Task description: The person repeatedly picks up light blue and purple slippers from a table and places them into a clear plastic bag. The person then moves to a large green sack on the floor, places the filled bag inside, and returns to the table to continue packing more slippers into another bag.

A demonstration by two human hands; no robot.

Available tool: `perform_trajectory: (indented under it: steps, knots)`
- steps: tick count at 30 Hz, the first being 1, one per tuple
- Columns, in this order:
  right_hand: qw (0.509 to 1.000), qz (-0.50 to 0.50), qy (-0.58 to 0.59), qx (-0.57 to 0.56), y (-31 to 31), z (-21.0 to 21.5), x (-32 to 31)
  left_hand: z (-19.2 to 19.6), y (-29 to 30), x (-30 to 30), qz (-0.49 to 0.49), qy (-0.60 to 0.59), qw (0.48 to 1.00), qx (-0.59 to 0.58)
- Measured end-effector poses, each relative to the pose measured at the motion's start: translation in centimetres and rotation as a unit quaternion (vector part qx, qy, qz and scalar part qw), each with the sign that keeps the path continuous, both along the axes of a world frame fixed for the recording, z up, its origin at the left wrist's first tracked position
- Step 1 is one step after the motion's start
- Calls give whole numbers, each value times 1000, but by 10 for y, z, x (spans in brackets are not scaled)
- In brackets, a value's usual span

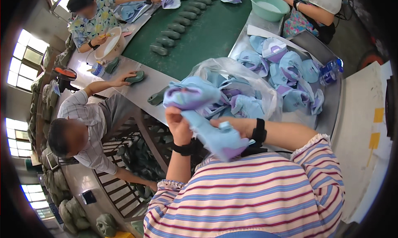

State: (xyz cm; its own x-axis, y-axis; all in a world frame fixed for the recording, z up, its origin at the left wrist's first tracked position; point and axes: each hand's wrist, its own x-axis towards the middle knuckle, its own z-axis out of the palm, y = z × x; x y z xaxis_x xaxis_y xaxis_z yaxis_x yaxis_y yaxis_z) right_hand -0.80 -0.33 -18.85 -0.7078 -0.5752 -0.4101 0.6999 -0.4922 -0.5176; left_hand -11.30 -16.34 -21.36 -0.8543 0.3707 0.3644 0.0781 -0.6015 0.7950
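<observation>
The left hand (179, 125) is pinching a blue-purple shoe upper (190, 93) just above it; a second upper (217, 137) is hanging between the hands, obscuring the right hand's (241, 125) grip. Supporting both softly is probably preventing creases.

- Over there on the table (146, 90): a plastic bag (271, 104), uppers (247, 106) inside.
- Behind the bag, a belt (207, 43); on it, leftward, lasts (176, 28) in a row.
- Right of the bag, loose uppers (290, 67), then a bottle (328, 78).
- Behind it, rightward, a basin (265, 16).
- Before it, the worker's left hand (179, 128), under a held upper (191, 94).
</observation>
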Motion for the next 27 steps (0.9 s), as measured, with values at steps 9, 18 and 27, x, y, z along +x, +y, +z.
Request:
perform_trajectory:
  steps: [9, 18, 27]
  knots:
    - [924, -356, 118, 77, 74, 31, 3, 1, 19, -21, 10, -28, 997, 70]
    - [894, -396, 188, 87, 140, 37, 16, 44, 95, -4, -314, 192, 909, -198]
    - [239, -269, 170, 917, 314, 61, 111, 2, 73, -5, -250, 400, 775, -422]
